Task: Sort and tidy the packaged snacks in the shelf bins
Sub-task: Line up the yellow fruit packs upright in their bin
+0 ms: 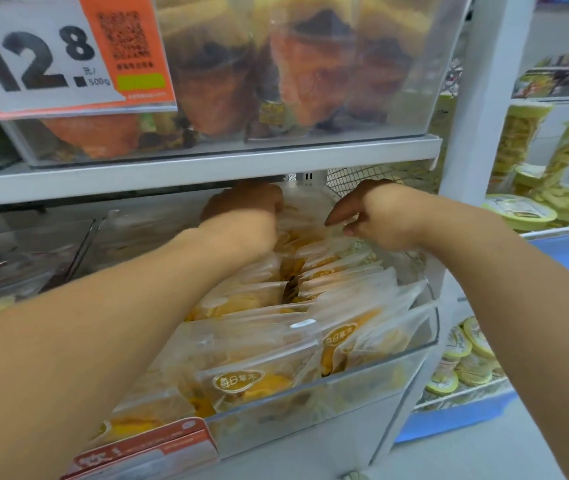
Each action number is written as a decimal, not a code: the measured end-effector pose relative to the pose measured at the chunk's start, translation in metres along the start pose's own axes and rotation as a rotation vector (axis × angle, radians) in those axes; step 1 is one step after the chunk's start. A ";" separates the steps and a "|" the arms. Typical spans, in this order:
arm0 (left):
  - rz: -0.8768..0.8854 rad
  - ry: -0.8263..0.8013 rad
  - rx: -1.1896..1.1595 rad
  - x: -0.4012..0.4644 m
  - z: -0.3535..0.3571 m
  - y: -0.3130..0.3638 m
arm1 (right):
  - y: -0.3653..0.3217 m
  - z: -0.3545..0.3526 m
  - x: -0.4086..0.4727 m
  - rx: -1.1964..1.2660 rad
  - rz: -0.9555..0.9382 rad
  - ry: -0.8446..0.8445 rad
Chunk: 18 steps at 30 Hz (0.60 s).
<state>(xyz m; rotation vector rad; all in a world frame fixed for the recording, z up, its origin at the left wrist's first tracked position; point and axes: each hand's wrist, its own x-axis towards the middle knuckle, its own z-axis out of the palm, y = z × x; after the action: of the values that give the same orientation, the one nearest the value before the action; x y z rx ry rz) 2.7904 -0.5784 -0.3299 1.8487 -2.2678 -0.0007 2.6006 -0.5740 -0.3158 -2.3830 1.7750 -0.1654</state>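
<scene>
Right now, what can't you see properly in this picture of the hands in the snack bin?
- Left hand fingertips: head view, hidden behind its own knuckles, so its grip is unclear.
- Rear clear packets of yellow dried fruit: blurred and shadowed under the white shelf board.
- Small print on the orange-and-white price sign: too small and blurry, top cut off by the edge.
- Red label on the clear plastic bin: cut off at the bottom edge.
</scene>
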 end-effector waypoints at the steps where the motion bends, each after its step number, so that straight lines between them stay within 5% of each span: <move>1: -0.020 0.028 -0.009 0.006 0.002 0.002 | 0.004 0.003 0.000 0.022 0.005 0.023; 10: 0.105 0.096 -0.278 0.031 0.024 -0.005 | 0.001 0.007 0.020 0.055 0.122 0.095; 18: 0.077 0.180 -0.526 0.034 0.028 0.003 | 0.009 0.015 0.023 -0.001 0.092 0.354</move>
<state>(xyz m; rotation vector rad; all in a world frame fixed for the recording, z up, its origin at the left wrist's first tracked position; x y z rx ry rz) 2.7764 -0.6149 -0.3508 1.4258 -1.9692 -0.3661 2.6016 -0.5976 -0.3323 -2.3810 2.0245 -0.6084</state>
